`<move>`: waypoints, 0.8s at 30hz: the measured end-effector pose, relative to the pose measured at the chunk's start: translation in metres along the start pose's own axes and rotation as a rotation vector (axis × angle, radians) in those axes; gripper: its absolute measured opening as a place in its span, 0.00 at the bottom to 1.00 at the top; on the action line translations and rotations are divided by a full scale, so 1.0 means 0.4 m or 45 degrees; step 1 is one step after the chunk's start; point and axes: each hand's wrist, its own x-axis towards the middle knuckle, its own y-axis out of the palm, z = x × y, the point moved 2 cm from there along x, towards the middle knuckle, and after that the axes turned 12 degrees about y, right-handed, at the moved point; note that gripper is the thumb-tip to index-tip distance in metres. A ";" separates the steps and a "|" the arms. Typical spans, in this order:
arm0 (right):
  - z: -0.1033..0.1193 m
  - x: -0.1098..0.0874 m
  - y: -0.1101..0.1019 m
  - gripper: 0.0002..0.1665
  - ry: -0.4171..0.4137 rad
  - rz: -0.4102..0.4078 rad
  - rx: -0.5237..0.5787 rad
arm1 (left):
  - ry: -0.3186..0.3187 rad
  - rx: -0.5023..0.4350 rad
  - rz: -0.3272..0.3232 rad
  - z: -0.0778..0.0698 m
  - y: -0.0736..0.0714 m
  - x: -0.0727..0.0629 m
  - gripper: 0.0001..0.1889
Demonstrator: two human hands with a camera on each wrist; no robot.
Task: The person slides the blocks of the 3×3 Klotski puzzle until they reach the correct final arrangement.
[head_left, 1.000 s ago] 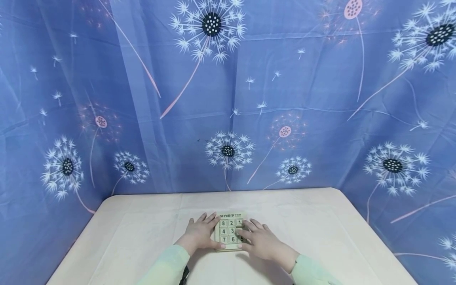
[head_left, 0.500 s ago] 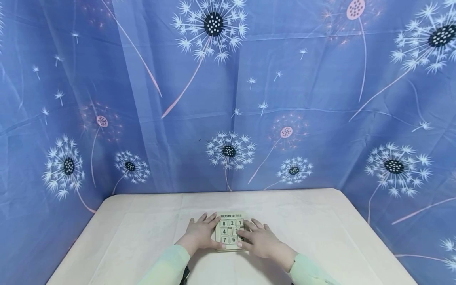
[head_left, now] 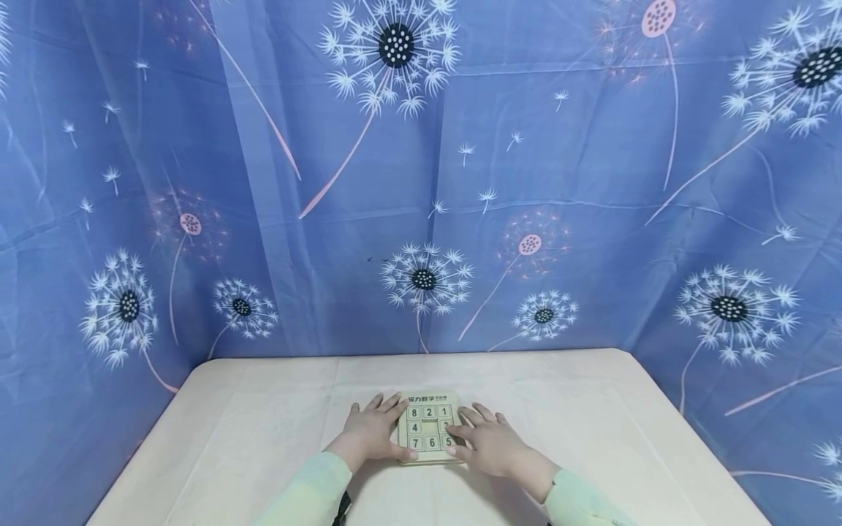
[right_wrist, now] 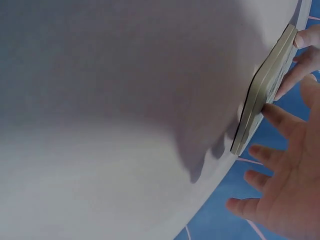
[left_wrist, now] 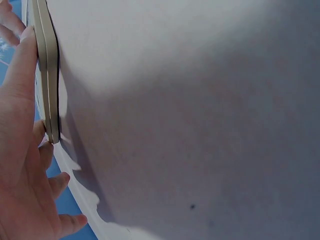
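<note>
A pale number sliding puzzle [head_left: 430,459] lies flat on the table in the head view, its gap in the centre of the tile grid. Around the gap are numbered tiles; the 3 tile [head_left: 443,423] to its right is partly covered by a fingertip. My left hand [head_left: 370,429] holds the puzzle's left side, thumb at the near left corner and fingers towards the far left corner. With fingers spread, my right hand [head_left: 492,441] touches the 3 tile with its index fingertip. Its thumb is by the near right corner. Edge-on, the puzzle's side [right_wrist: 255,97] shows in the right wrist view.
The cream table [head_left: 263,409] extends around the puzzle on all sides. Behind it and along both sides hangs a blue curtain [head_left: 342,292] with a dandelion print. Light green sleeves [head_left: 309,486] cover both forearms.
The 3 tile has slid from the centre to the right under my right index finger, leaving the gap in the centre. My right hand has shifted slightly right; the left has stayed put.
</note>
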 end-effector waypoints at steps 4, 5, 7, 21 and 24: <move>0.001 0.003 -0.004 0.32 -0.011 -0.004 0.005 | 0.001 0.005 0.003 0.000 0.000 0.001 0.53; 0.001 0.006 -0.004 0.32 -0.018 -0.007 0.002 | 0.000 0.007 0.003 0.000 -0.001 0.000 0.53; 0.005 0.013 -0.004 0.33 -0.028 -0.012 0.003 | 0.000 0.016 0.005 0.000 -0.003 -0.001 0.53; 0.033 0.081 0.020 0.34 0.028 0.036 0.021 | 0.006 -0.002 0.007 0.004 0.000 0.001 0.53; 0.032 0.081 0.022 0.34 0.032 0.037 0.023 | 0.006 -0.001 0.013 0.005 0.000 0.001 0.53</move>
